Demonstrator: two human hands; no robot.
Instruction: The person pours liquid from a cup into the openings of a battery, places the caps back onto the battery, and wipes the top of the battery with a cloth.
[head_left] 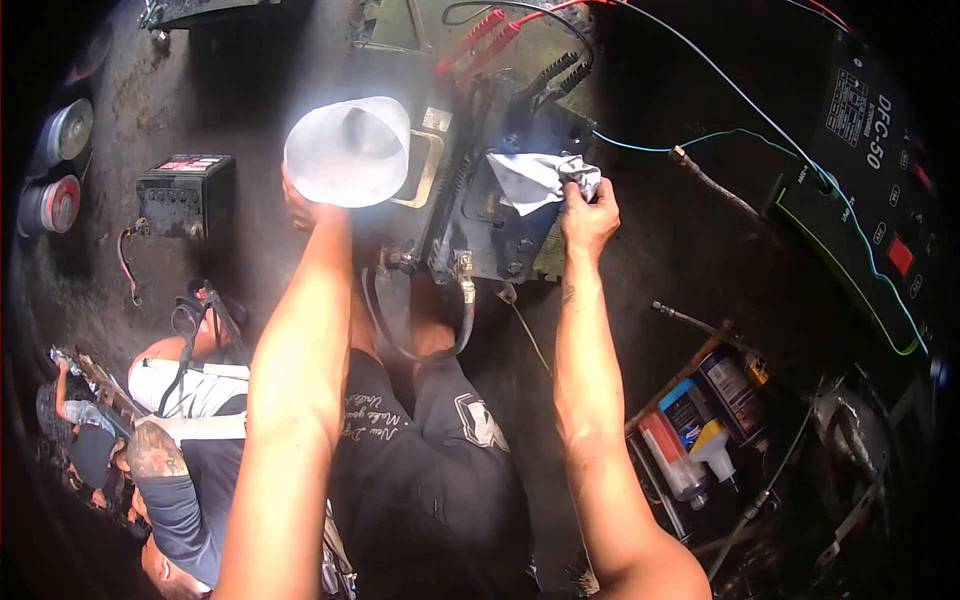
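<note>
My left hand (300,204) grips a translucent white plastic pitcher (345,155) by its side, and most of its fingers are hidden behind it. The pitcher's wide mouth faces me, and I cannot make out anything inside. My right hand (590,220) pinches a crumpled white cloth (527,180), which lies over the top of a large black battery (480,232). A cable terminal (463,264) sits at the battery's near edge, with a black cable (440,355) looping down from there. Red clamps (490,35) and black clamps (562,78) are at the far side.
To the left stand a smaller battery (185,197) and round cans (62,203). A black DFC-50 charger (850,190) is at the right, with thin cables running from it. Bottles (672,455) and tools lie in a crate at lower right. Another person (185,490) sits at lower left.
</note>
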